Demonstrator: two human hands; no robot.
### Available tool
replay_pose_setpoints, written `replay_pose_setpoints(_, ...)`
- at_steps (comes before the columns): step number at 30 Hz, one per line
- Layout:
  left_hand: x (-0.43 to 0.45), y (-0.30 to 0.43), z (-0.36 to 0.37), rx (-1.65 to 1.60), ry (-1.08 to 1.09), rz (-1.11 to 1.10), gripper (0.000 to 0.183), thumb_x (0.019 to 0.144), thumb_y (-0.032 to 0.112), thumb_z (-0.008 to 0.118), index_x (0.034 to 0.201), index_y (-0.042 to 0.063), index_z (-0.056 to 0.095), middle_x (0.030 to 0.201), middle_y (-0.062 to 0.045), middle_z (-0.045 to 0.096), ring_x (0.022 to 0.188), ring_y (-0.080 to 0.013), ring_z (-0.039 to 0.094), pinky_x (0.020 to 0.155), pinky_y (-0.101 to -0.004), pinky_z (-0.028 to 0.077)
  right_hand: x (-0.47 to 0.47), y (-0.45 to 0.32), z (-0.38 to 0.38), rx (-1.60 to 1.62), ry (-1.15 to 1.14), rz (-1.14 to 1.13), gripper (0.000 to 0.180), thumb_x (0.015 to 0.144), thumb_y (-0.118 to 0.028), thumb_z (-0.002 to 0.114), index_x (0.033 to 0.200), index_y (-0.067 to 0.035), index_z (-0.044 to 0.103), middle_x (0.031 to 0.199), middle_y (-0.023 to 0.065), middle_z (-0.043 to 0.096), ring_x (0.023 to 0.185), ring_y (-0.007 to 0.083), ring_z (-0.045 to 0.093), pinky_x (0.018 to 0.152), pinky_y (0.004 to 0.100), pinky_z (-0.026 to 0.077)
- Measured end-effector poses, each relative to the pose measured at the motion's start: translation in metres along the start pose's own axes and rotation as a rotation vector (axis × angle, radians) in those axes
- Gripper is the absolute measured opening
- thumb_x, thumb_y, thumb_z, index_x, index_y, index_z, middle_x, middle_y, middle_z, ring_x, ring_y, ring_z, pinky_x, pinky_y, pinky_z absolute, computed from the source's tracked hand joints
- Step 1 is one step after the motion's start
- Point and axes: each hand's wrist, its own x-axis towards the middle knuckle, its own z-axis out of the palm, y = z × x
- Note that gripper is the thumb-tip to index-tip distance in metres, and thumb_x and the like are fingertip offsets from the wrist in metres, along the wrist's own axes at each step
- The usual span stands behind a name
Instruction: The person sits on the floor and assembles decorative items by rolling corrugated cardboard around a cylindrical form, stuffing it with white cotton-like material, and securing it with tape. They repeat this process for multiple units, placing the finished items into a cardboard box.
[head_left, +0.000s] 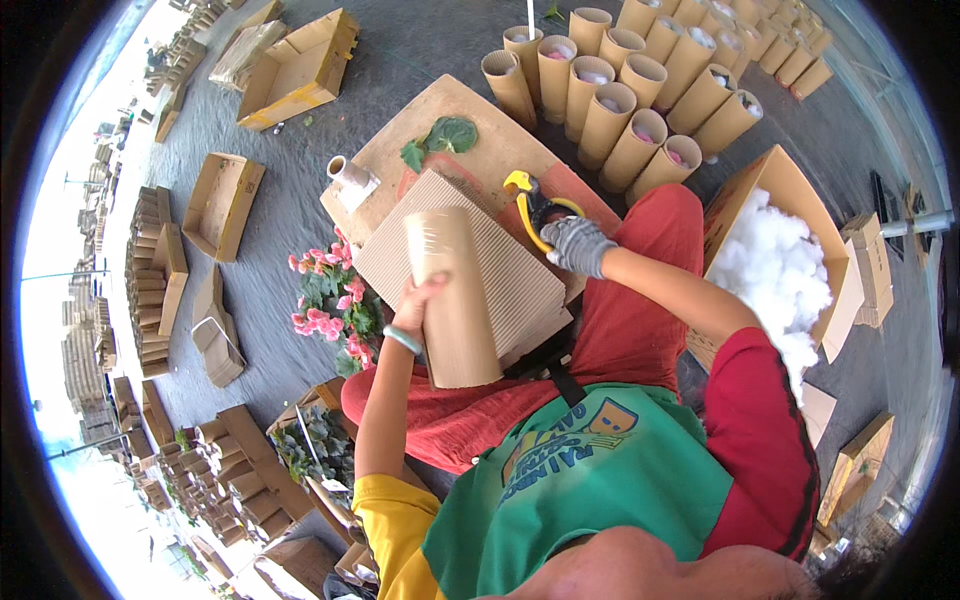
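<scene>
My bare left hand (421, 300) grips a cardboard tube (454, 300), held tilted above a stack of corrugated cardboard sheets (525, 300). My right hand (576, 244), in a grey glove, is closed around yellow-and-black hand pruners (531, 204), their yellow head pointing away from me. Under the sheets is a large cardboard surface (495, 157), on which lie cut green leaves (450, 135) and a small roll (348, 172) with pale film. Pink flowers with green leaves (330, 300) stand left of the sheets. Whether the tube holds anything inside cannot be told.
Several upright cardboard tubes (615, 112), some with white or pink contents, stand beyond my right knee. A carton of white stuffing (772, 262) is at my right. Shallow cardboard boxes (300, 71) lie on the dark floor to the left, and a potted leafy plant (319, 442) stands near my left elbow.
</scene>
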Motion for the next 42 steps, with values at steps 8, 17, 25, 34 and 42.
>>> replay_pose_setpoints(8,0.060,0.029,0.074,-0.735,-0.143,0.075,0.071,0.081,0.053,0.056,0.130,0.005,0.040,0.126,-0.014,0.051,0.111,-0.0295,0.052,0.098,-0.0448,0.039,-0.080,-0.061,-0.093,0.675,0.370,-0.370,0.067,0.081,-0.012,0.056,0.139,-0.002,0.025,0.143,0.0193,0.025,0.135,0.0309,0.023,0.110,0.0384,0.022)
replay_pose_setpoints(17,0.119,0.006,0.076,0.859,0.294,0.474,0.072,0.086,0.047,0.049,0.138,0.002,0.029,0.138,-0.014,0.037,0.128,-0.0269,0.034,0.107,-0.0428,0.022,0.005,0.096,-0.105,0.456,0.965,0.394,0.034,0.088,-0.017,0.048,0.119,-0.002,0.052,0.085,0.0228,0.062,0.069,0.0331,0.062,0.063,0.0416,0.049)
replay_pose_setpoints(25,0.123,-0.056,0.027,1.459,0.482,0.526,0.063,0.082,0.036,0.052,0.134,0.005,0.036,0.143,-0.011,0.032,0.135,-0.0269,0.023,0.109,-0.0477,0.013,0.154,0.205,-0.045,0.030,0.267,0.632,0.031,0.085,-0.024,0.054,0.107,-0.004,0.057,0.085,0.0206,0.063,0.077,0.0328,0.062,0.069,0.0425,0.050)
replay_pose_setpoints(34,0.124,-0.044,0.029,1.448,0.454,0.458,0.063,0.079,0.035,0.054,0.133,0.005,0.039,0.143,-0.011,0.032,0.135,-0.0273,0.024,0.109,-0.0471,0.014,0.240,0.222,0.034,0.943,0.455,1.088,0.055,0.083,-0.042,0.057,0.117,0.000,0.046,0.108,0.0180,0.057,0.085,0.0326,0.064,0.064,0.0397,0.053)
replay_pose_setpoints(42,0.124,-0.044,0.031,1.439,0.456,0.470,0.063,0.080,0.035,0.054,0.133,0.005,0.039,0.143,-0.011,0.032,0.134,-0.0277,0.024,0.109,-0.0478,0.013,0.232,0.206,0.007,1.505,0.577,1.190,0.077,0.085,-0.061,0.041,0.129,0.002,0.034,0.112,0.0234,0.054,0.076,0.0371,0.065,0.062,0.0474,0.055)
